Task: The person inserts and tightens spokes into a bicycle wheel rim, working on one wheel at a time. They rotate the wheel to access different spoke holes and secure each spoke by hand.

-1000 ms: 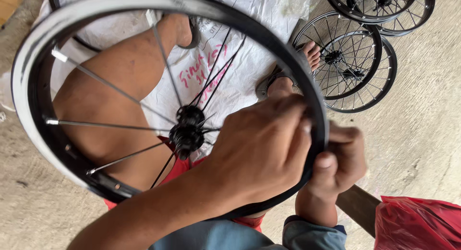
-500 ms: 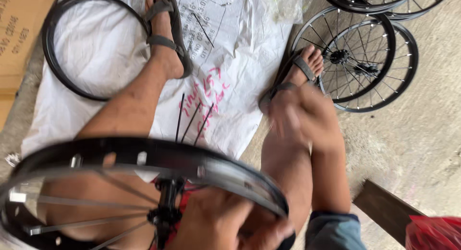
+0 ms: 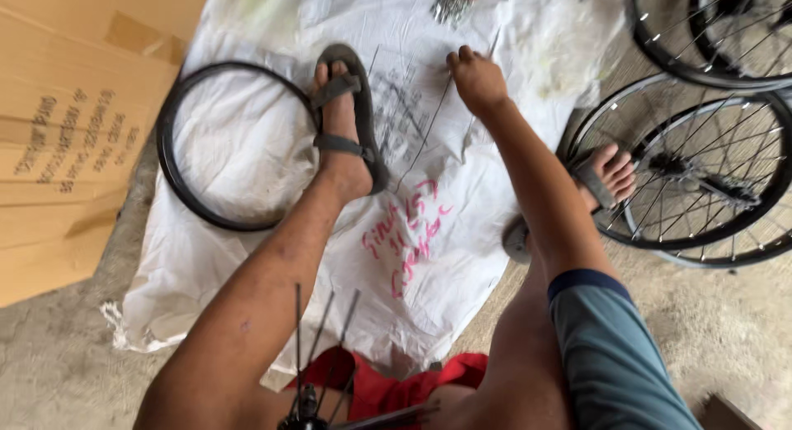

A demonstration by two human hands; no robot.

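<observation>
The right hand point(image 3: 477, 79) is stretched far forward over the white sack sheet point(image 3: 462, 191) spread on the floor, and its fingers point(image 3: 459, 60) are curled down onto a thin loose spoke point(image 3: 425, 141) lying on that sheet; the spoke is touched at its far end, though whether it is actually pinched cannot be told from this angle. The forearm runs back to a blue-grey sleeve point(image 3: 610, 356) at the lower right. The left hand is not seen anywhere in view.

A bare black rim point(image 3: 169, 162) is laid flat on the sheet to the left, just beside a sandalled foot point(image 3: 342, 125). The other foot point(image 3: 606, 178) is set at the sheet's right edge, against a spoked wheel point(image 3: 701, 182) resting on the concrete, with more wheels stacked behind it. At the bottom edge, a hub with a few spokes standing up point(image 3: 318, 364) is seen between the legs, over red cloth point(image 3: 388, 389). A small heap of shiny metal parts point(image 3: 452, 2) is spotted at the top of the sheet, near the reaching hand. Flattened cardboard point(image 3: 74, 125) is stacked at the left.
</observation>
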